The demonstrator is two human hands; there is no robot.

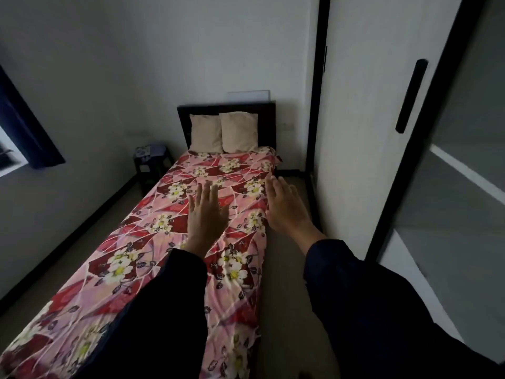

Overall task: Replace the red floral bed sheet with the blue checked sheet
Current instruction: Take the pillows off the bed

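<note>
The left hand (206,212) and right hand (284,206) reach out mid-frame, fingers spread, holding nothing. The red floral sheet (131,269) covers the whole bed, so stripping has not begun. The next move is likely to clear the pillows (224,132) at upper centre.

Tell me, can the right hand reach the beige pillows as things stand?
Probably not yet. The right hand hangs open near the right edge of the red floral sheet, while the beige pillows lean on the dark headboard at the far end. Nothing blocks the path; the person likely must step forward.
</note>
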